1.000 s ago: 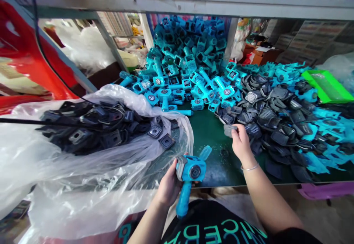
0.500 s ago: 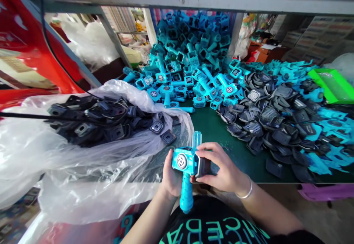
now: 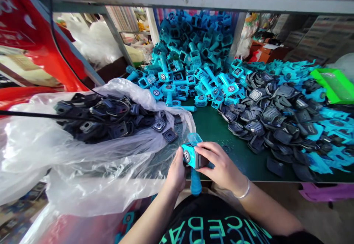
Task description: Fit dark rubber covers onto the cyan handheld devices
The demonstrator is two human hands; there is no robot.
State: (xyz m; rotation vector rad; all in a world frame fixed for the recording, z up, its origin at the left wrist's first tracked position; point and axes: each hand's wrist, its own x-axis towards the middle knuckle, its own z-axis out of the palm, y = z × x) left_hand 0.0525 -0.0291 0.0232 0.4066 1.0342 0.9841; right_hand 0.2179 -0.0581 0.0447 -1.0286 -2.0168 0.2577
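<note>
Near the table's front edge I hold a blue plastic toy hammer point(image 3: 195, 182), its handle pointing down and a clear piece point(image 3: 194, 138) sticking up from its top. A round black-and-white emblem shows on the head's front. My left hand point(image 3: 177, 169) grips the head from the left side. With thumb and fingers, my right hand point(image 3: 219, 162) clasps a black square cap point(image 3: 201, 160) against the head's right end. The cap sits flush or nearly so; I cannot tell whether it is seated.
Blue hammer bodies point(image 3: 193, 55) are heaped at the back. Black caps point(image 3: 94, 120) lie in a clear plastic bag point(image 3: 110, 162) at left, and more black parts point(image 3: 271, 114) pile up at right beside flat blue pieces point(image 3: 334, 126). A green tray point(image 3: 333, 89) stands far right.
The hammer has turned, so its emblem face now points more to the left, and it has shifted slightly right. The black cap has come closer against the head's end.
</note>
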